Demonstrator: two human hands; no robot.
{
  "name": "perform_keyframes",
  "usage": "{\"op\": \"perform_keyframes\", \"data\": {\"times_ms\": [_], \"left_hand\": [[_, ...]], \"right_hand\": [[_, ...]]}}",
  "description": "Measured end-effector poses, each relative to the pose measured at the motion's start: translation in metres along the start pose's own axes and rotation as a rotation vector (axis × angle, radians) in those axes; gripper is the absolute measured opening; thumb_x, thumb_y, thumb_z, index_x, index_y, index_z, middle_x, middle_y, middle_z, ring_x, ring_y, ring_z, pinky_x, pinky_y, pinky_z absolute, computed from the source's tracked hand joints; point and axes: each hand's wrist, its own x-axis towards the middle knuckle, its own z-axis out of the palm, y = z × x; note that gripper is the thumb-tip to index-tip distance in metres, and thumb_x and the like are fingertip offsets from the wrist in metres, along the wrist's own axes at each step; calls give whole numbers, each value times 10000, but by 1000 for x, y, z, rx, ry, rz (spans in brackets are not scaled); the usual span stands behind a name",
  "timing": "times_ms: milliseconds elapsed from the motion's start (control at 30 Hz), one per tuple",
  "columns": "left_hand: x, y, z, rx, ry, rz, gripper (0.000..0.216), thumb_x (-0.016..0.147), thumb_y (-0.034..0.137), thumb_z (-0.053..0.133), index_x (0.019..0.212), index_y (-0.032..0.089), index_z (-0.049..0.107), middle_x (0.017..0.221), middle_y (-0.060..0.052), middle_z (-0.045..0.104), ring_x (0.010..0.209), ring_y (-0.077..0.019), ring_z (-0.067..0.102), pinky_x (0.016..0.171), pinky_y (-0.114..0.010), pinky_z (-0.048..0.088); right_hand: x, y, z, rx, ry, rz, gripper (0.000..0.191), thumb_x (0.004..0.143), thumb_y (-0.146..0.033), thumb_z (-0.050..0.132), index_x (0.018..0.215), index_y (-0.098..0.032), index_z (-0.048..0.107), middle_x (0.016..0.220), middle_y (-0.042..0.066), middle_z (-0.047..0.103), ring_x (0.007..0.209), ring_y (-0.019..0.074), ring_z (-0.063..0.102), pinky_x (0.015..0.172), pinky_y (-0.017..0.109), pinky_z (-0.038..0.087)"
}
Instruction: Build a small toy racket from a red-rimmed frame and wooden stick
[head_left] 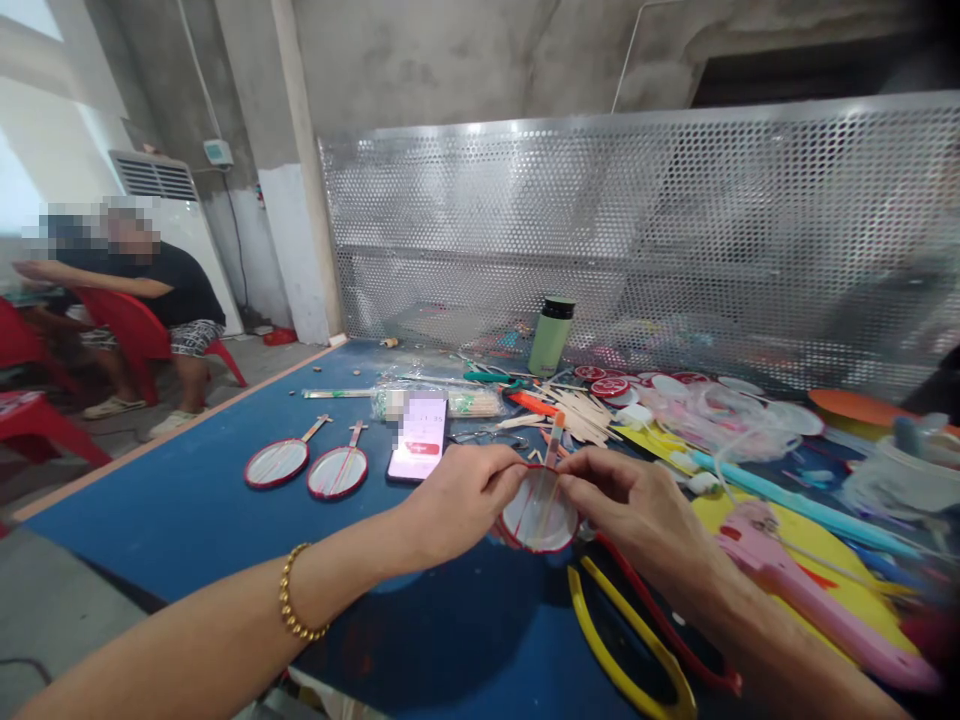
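Note:
Between both hands is a small toy banjo, a white disc with a red rim, thin lines across its face and a flat stick neck with an orange tip. My left hand pinches its upper left rim. At the upper right, beside the neck, my right hand closes its fingers on the rim. Two similar toy banjos, one farther left and one nearer, lie to the left with small cross pegs on their necks. Under my right forearm lies a tool with yellow and red handles; its head is hidden.
A lit phone lies behind my left hand. Wooden sticks, a green bottle and plastic bags crowd the back. A pink glue gun rests on yellow sheets at right. A perforated metal panel stands behind. People sit far left.

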Motion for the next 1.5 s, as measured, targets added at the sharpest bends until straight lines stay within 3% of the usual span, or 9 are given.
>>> {"op": "perform_keyframes", "data": {"times_ms": [300,600,933,1167,1500], "left_hand": [[1,-2,2,36,13,28,268,998,208,461,797,145,626,699,13,579,639,-118,486,580,-262,321],[-1,-5,3,50,40,55,264,1004,211,475,777,150,597,643,27,527,592,-106,440,556,-257,294],[-4,1,2,63,67,119,248,1020,213,448,904,151,657,691,1,610,604,-117,495,580,-244,329],[-5,0,3,68,74,91,250,1015,219,454,849,152,629,664,12,576,602,-115,485,568,-241,311],[-5,-1,4,38,77,88,266,1022,236,441,899,148,659,708,1,610,620,-118,493,581,-245,328]], "right_hand": [[1,11,3,83,21,-36,203,773,-394,596,743,-212,681,626,-15,636,551,129,544,513,237,405],[-2,3,2,135,14,-58,227,785,-426,616,689,-226,666,594,-10,619,529,133,535,507,241,426],[-3,-2,-3,142,-33,-25,214,768,-413,629,688,-215,651,628,-2,630,567,142,549,533,251,443],[-3,6,2,167,64,-42,160,773,-373,657,766,-217,619,669,-20,615,590,130,547,535,232,439],[-6,-1,3,221,93,-73,171,772,-377,665,796,-209,645,705,2,646,608,138,580,543,237,473]]}}
